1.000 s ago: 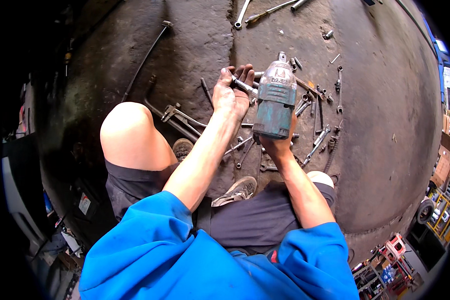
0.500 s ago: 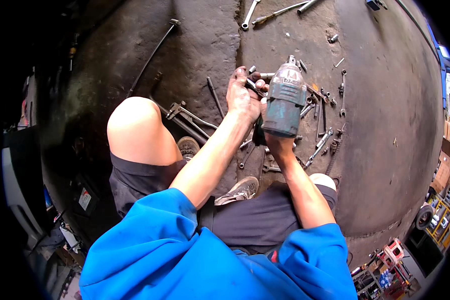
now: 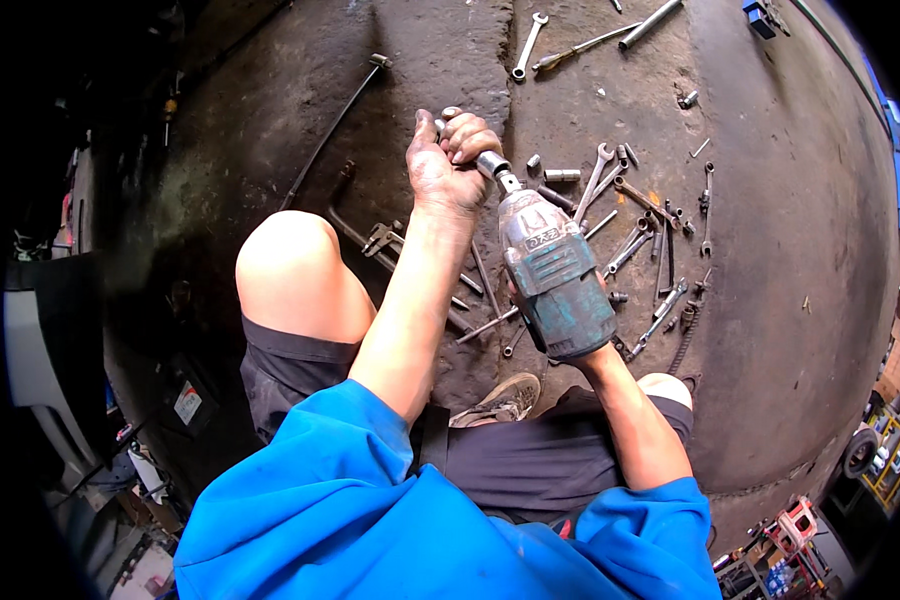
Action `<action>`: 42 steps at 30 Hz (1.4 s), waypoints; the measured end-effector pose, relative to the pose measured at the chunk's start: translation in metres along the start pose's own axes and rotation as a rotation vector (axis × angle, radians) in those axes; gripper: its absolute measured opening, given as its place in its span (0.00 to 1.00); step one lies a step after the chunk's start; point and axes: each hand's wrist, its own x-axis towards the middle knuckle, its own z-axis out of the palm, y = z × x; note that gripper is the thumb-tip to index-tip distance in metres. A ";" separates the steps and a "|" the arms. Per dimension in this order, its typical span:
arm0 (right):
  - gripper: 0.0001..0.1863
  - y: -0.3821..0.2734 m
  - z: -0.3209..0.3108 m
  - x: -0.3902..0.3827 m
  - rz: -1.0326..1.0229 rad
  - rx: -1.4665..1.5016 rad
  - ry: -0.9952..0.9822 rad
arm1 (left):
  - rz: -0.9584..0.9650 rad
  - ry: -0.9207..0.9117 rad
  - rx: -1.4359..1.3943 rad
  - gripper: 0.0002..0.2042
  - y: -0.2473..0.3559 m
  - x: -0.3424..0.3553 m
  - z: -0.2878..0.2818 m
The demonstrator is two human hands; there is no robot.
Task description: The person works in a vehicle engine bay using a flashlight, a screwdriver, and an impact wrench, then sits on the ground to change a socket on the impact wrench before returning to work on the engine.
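My left hand [image 3: 448, 165] is closed around a metal socket [image 3: 491, 164], whose open end pokes out beside the fingers. Right against that end sits the square drive of a teal and grey impact wrench [image 3: 558, 275]; I cannot tell whether it has entered the socket. The wrench points up and to the left. My right hand [image 3: 602, 281] holds it from beneath, with most of the fingers hidden under its body. Beside the wrench on the floor lie a combination spanner [image 3: 595, 183] and a short extension piece [image 3: 562, 175].
Several spanners, sockets and ratchets, such as a chrome ratchet [image 3: 662, 312], lie scattered on the dark floor [image 3: 770, 300] at the right. Farther off are a spanner [image 3: 531, 46] and a steel tube [image 3: 652, 24]. A long-handled bar [image 3: 330, 130] lies left of my hands.
My left hand has moved left, carrying the socket. The impact wrench has come nearer and tilted leftward, so its drive now meets the socket. The whole view has shifted slightly.
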 end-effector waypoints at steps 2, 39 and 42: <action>0.17 -0.008 0.001 0.005 -0.145 0.026 0.092 | -0.019 -0.017 -0.010 0.20 0.002 -0.002 0.002; 0.07 -0.013 -0.007 0.016 -0.319 -0.248 0.008 | -0.211 -0.136 0.300 0.14 -0.008 -0.006 -0.004; 0.07 -0.012 -0.008 0.018 -0.367 -0.283 0.008 | -0.187 -0.138 0.324 0.09 -0.010 -0.007 -0.001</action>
